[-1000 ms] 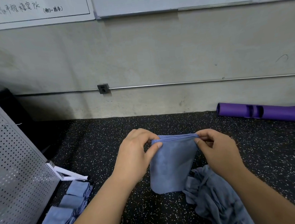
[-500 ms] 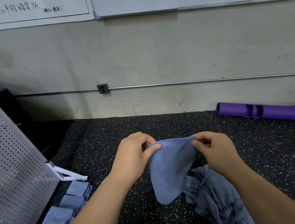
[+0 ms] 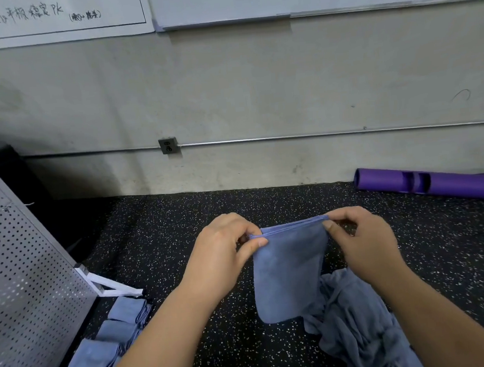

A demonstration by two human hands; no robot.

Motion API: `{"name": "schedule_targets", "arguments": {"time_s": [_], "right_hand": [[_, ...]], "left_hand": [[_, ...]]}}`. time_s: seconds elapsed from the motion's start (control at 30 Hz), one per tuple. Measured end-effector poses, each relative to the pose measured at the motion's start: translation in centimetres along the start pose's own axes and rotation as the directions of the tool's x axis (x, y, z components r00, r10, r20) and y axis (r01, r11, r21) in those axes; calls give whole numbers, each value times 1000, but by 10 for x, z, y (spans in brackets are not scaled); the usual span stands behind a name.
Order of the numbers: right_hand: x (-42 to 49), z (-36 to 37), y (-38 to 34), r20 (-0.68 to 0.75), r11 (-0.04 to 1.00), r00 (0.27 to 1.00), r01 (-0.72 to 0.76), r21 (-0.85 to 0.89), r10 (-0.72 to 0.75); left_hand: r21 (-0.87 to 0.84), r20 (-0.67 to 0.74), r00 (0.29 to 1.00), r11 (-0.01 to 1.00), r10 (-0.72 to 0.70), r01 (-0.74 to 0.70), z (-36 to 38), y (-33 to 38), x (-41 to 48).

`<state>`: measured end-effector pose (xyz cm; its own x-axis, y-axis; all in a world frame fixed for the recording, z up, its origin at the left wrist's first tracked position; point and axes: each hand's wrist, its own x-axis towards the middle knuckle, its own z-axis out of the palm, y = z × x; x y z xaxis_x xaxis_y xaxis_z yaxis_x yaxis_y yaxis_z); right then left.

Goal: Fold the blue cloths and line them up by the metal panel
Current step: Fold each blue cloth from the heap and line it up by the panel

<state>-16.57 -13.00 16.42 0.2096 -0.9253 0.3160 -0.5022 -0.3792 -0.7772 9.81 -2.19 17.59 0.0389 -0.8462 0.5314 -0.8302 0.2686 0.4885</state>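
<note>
A half-folded blue cloth point(image 3: 288, 276) hangs in the air above the floor, doubled over at its top edge. My left hand point(image 3: 222, 255) pinches its top left corner and my right hand point(image 3: 363, 243) pinches its top right corner. Below and to the right, a heap of unfolded blue cloths point(image 3: 361, 328) lies on the floor. At the lower left, several folded blue cloths point(image 3: 113, 332) lie in a row along the foot of the perforated metal panel point(image 3: 17, 276).
The floor is black speckled rubber point(image 3: 197, 216). A white bracket point(image 3: 103, 286) props the panel at its near end. A purple roller point(image 3: 434, 182) lies by the concrete wall at the right. A socket box and pipe run along the wall.
The hanging cloth swung and curled half a second ago, then settled flat again. Both hands stayed at its top corners, now pulling the top edge taut.
</note>
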Motion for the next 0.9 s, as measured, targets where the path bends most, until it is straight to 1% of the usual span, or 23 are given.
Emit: {"name": "schedule_targets", "arguments": {"time_s": [0.07,0.1,0.17,0.2,0.23,0.27,0.3,0.33,0.4,0.43,0.5,0.53,0.63,0.67,0.77,0.9], "right_hand": [[-1,2,-4,89,1000,996,-11,15,10],[-2,3,-6,109,999,994,-24,23,21],[-2,3,-6,12,1000,1000,-22,-1,22],[-1,2,-7,-2,1000,1000,-15,5,15],[-1,2,-7,50,999,999,-5,40,3],[-3,2,-9,140,997,990,-9,82,-3],[-4,4,-9,191,996,982,-12,92,-5],[-4,6,-9,157,997,988,-9,78,-3],[-2,5,-7,-15,1000,1000,-5,14,5],[-2,5,-7,-27,999,1000,-8,35,9],[-2,5,-10,86,996,996,-22,91,14],[-2,6,-10,89,996,996,-17,83,10],[0,5,-7,-96,1000,995,-11,14,13],[0,5,-8,-109,1000,994,-17,25,20],[1,9,-8,-67,999,997,-23,36,26],[1,8,-10,-53,999,999,-10,46,13]], "left_hand": [[2,2,1000,1000,13,-13,0,4,-1],[-9,-12,1000,1000,16,-16,1,6,-1],[-15,-64,998,1000,14,-15,0,8,0],[4,-78,997,1000,21,-21,0,9,-1],[27,-82,996,999,35,-33,0,9,-1],[41,-85,995,998,46,-43,1,10,-1],[39,-95,994,998,47,-44,1,10,-2],[28,-110,993,999,42,-39,2,11,-2],[23,-148,989,999,28,-24,2,11,-2],[27,-159,987,1000,19,-15,2,11,-2],[22,-138,990,1000,0,3,4,10,0],[19,-130,991,1000,-9,11,4,10,0],[25,-177,983,998,-50,55,3,10,2],[26,-186,980,997,-69,75,3,11,2],[19,-170,978,992,-122,127,3,9,5],[-88,-187,957,974,-220,207,0,5,5]]}}
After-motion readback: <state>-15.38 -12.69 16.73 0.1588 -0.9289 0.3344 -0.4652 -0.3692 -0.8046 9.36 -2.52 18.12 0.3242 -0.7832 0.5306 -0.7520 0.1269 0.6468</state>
